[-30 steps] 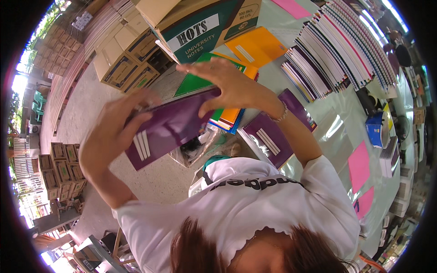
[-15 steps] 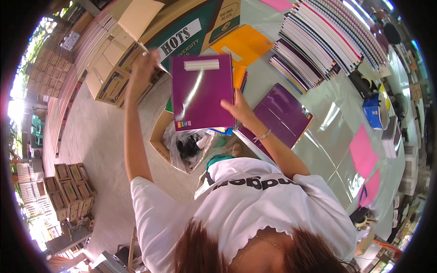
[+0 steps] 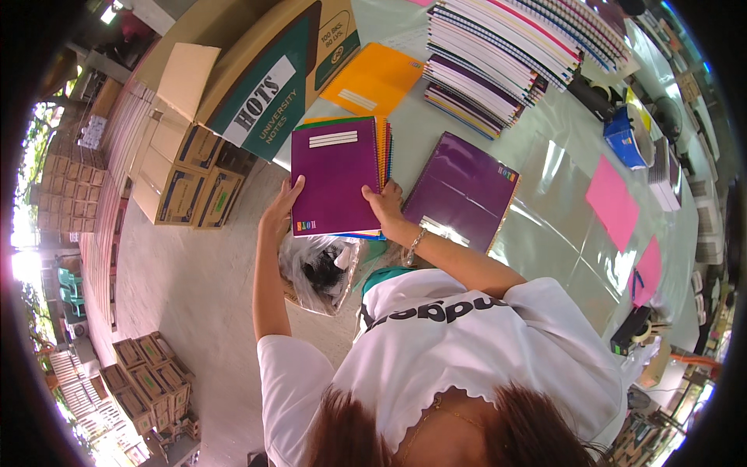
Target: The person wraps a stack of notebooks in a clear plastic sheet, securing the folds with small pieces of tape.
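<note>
A stack of spiral notebooks (image 3: pixel 334 175) is held between my two hands in front of my body. Its top cover is purple with white label lines, and yellow, green and blue covers peek out beneath. My left hand (image 3: pixel 285 204) grips the left edge, thumb on the cover. On the opposite, coil-bound edge, my right hand (image 3: pixel 386 206) has its thumb on top and fingers around the side. Just right of it, a glossy purple notebook (image 3: pixel 463 191) lies on the table. An orange notebook (image 3: pixel 373 78) lies beyond the stack.
A large green-and-brown carton (image 3: pixel 272 86) stands at the back left, smaller boxes (image 3: pixel 183 194) beside it. Tall notebook piles (image 3: pixel 498 54) fill the far table. Below my hands sits a plastic-lined waste box (image 3: pixel 319 272). Pink sheets (image 3: pixel 612 202) and a blue container (image 3: pixel 626 136) lie to the right.
My left hand has come down from near the carton to the stack's left edge. My right hand now wraps the right edge. The view has shifted, and the stack's edges look more even.
</note>
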Tool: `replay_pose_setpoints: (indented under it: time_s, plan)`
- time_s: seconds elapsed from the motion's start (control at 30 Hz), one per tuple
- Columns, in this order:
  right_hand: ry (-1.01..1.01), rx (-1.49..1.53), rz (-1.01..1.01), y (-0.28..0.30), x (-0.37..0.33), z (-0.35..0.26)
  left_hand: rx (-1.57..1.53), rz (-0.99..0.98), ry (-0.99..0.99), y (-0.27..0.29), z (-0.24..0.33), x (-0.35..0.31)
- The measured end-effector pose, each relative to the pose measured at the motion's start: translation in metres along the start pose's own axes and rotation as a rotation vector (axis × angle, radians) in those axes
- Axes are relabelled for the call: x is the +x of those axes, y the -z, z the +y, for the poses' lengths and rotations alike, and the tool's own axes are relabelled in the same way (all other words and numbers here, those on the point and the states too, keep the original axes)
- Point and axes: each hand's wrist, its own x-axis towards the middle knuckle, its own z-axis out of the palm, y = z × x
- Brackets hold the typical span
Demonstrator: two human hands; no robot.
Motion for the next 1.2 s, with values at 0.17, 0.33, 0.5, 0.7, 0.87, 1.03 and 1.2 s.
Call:
replay_pose_setpoints:
  time_s: [0.17, 0.33, 0.5, 0.7, 0.87, 1.03, 1.2]
  plan:
    - [-0.278, 0.326, -0.154, 0.006, 0.022, -0.015, -0.224, -0.086, 0.016, 0.010, -0.024, 0.027]
    - [-0.163, 0.434, -0.258, 0.015, 0.033, -0.012, -0.609, -0.101, 0.168, -0.012, 0.002, 0.008]
    - [-0.442, 0.971, -0.464, 0.029, 0.026, -0.035, -0.759, -0.194, 0.089, -0.023, 0.019, -0.025]
    - [-0.283, 0.845, -0.570, 0.064, 0.034, -0.037, -0.650, -0.078, -0.105, -0.034, 0.022, -0.042]
    - [0.205, 0.689, -0.615, 0.151, -0.011, -0.071, -0.727, 0.035, -0.263, -0.042, 0.024, -0.070]
    - [0.612, 0.712, -0.572, 0.261, -0.076, -0.094, -0.982, -0.444, -0.544, -0.126, 0.065, -0.079]
    - [0.779, 0.250, -0.009, 0.385, -0.025, -0.018, -1.150, -1.377, -0.330, -0.217, 0.127, -0.065]
